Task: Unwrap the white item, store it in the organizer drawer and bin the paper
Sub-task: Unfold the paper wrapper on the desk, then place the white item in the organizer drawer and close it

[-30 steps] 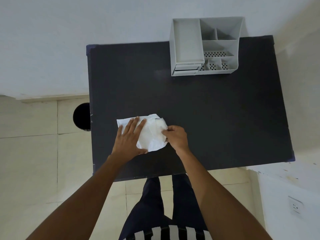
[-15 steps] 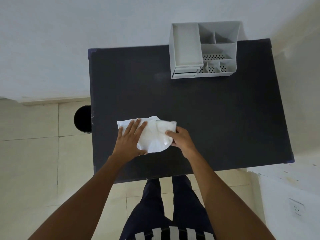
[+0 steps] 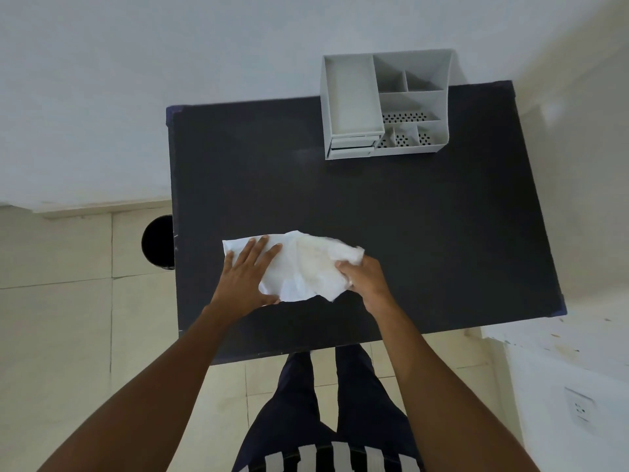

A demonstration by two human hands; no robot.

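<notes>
While the left hand (image 3: 245, 274) lies flat with fingers spread on the left part of the white paper (image 3: 303, 267), the right hand (image 3: 366, 279) has its fingers curled, pinching the paper's right edge. The paper sits crumpled and partly spread out on the dark table (image 3: 408, 233), lower-centre of the frame, near the table's front edge. The white item itself can't be made out; if it's there, the paper covers it. The grey organizer (image 3: 386, 105) stands at the table's far edge, upper right of centre, well apart from the hands. Its small drawer (image 3: 352, 146) is at its front left and looks closed. A black round bin (image 3: 158, 241) sits on the floor just beside the table's left edge, mid-left of the frame.
</notes>
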